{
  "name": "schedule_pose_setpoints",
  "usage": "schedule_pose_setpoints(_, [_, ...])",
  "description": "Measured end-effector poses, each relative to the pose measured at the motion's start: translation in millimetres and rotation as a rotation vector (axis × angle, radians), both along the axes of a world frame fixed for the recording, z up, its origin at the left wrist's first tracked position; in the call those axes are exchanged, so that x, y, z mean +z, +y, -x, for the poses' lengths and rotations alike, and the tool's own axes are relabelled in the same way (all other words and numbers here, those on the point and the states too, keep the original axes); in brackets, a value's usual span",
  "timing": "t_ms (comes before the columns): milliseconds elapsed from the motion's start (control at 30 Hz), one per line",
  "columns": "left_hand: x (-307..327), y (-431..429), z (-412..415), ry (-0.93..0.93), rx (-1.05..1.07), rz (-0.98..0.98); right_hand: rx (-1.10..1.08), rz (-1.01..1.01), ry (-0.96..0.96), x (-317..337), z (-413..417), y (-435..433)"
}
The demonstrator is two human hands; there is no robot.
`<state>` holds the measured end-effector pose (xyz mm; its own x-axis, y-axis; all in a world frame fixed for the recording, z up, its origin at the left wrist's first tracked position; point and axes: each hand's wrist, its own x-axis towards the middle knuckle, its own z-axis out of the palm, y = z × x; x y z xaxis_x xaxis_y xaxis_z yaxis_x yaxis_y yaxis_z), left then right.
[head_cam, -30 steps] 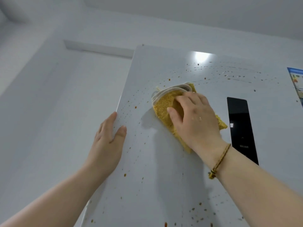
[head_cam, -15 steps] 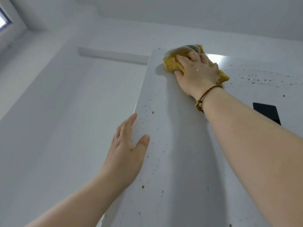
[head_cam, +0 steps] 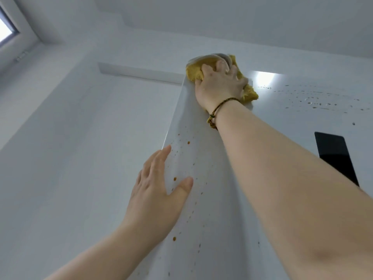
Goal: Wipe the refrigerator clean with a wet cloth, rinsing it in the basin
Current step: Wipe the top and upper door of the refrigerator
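Cloth [head_cam: 194, 73] sits gripped in the curled right hand [head_cam: 218, 88] at the top of the fridge [head_cam: 212, 199], upper centre; the left hand [head_cam: 155, 197] lies flat, straight-fingered, on its left edge.

A home kitchen: tall white refrigerator [head_cam: 201, 158], plain walls [head_cam: 80, 138], corner window [head_cam: 6, 31].

white refrigerator door [head_cam: 212, 219], yellow cloth [head_cam: 193, 74] at top corner, brown spots [head_cam: 174, 179]
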<state>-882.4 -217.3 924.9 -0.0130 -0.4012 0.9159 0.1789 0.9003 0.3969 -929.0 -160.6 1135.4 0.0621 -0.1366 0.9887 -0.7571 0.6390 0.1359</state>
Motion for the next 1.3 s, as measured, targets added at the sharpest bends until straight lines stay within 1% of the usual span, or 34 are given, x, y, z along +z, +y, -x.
schedule_pose_setpoints(33, [-0.3, -0.5, 0.0, 0.000, -0.006, 0.001, 0.004, -0.061, 0.058, -5.4, -4.6, -6.4])
schedule_pose_setpoints(133, [0.2, -2.4, 0.7, 0.003, 0.033, 0.017, 0.046, -0.320, 0.324, -24.1, -8.2, -14.8])
schedule_pose_setpoints(167, [0.6, -2.2, 1.0, 0.000, 0.049, 0.023, 0.073, -0.386, 0.388, -28.6, -5.0, -9.8])
schedule_pose_setpoints(200, [0.8, -2.5, 0.9, -0.006, 0.056, 0.024, 0.109, -0.413, 0.413, -28.5, 0.3, -1.2])
schedule_pose_setpoints(233, [1.2, -2.3, 1.4, -0.009, 0.051, 0.022, 0.142, -0.399, 0.397, -24.8, 8.0, 10.7])
schedule_pose_setpoints(300, [0.4, -2.6, 0.8, -0.010, 0.033, 0.019, 0.143, -0.285, 0.303, -10.8, 29.0, 35.0])
schedule_pose_setpoints(367, [-0.9, -1.4, 0.8, -0.016, 0.029, 0.023, 0.079, -0.088, 0.141, 3.3, 51.2, 61.4])
schedule_pose_setpoints(433, [-1.2, -0.3, 1.4, -0.014, 0.035, 0.025, 0.063, 0.099, -0.040, 8.5, 61.6, 75.2])
schedule_pose_setpoints(467, [-1.1, 0.2, 2.0, -0.010, 0.037, 0.023, 0.064, 0.143, -0.089, 6.6, 61.9, 74.5])
schedule_pose_setpoints(500, [-0.5, 0.6, 2.2, -0.004, 0.046, 0.019, 0.061, 0.146, -0.092, 1.5, 58.2, 70.4])
schedule_pose_setpoints(567, [0.9, 1.2, 1.9, -0.006, 0.070, 0.003, 0.057, 0.045, 0.009, -17.5, 46.9, 56.7])
schedule_pose_setpoints(667, [1.4, 3.1, 1.7, -0.020, 0.096, -0.022, 0.091, -0.269, 0.263, -58.4, 37.7, 38.5])
schedule_pose_setpoints(733, [1.7, 6.6, 0.8, -0.029, 0.099, -0.025, 0.100, -0.399, 0.339, -64.1, 38.6, 46.0])
schedule_pose_setpoints(800, [1.1, 7.5, 0.4, -0.023, 0.095, -0.017, 0.091, -0.378, 0.298, -47.7, 45.4, 61.7])
schedule_pose_setpoints(833, [0.8, 7.4, -0.7, -0.018, 0.076, -0.019, 0.075, -0.319, 0.250, -37.3, 51.2, 69.2])
schedule_pose_setpoints(933, [0.3, 8.4, -3.1, -0.029, -0.013, -0.031, 0.067, -0.052, 0.024, -17.4, 69.9, 93.7])
schedule_pose_setpoints(1000, [-1.4, 7.7, -4.6, -0.043, -0.019, -0.030, 0.063, 0.021, -0.060, -20.0, 73.3, 93.8])
schedule_pose_setpoints(1033, [-1.7, 6.9, -5.0, -0.050, -0.012, -0.029, 0.041, 0.018, -0.057, -26.2, 70.0, 88.7])
schedule_pose_setpoints(1100, [-1.5, 6.3, -5.8, -0.059, 0.004, -0.031, 0.037, -0.054, 0.027, -45.2, 57.2, 71.0])
schedule_pose_setpoints(1167, [-1.0, 8.1, -5.4, -0.076, 0.010, -0.035, 0.072, -0.224, 0.152, -71.0, 42.2, 53.6])
schedule_pose_setpoints(1233, [-1.3, 9.0, -5.9, -0.075, 0.021, -0.037, 0.076, -0.389, 0.235, -91.1, 33.7, 44.8])
schedule_pose_setpoints(1300, [-0.8, 10.0, -8.9, -0.047, -0.029, -0.049, 0.074, -0.437, 0.267, -92.2, 34.9, 50.3])
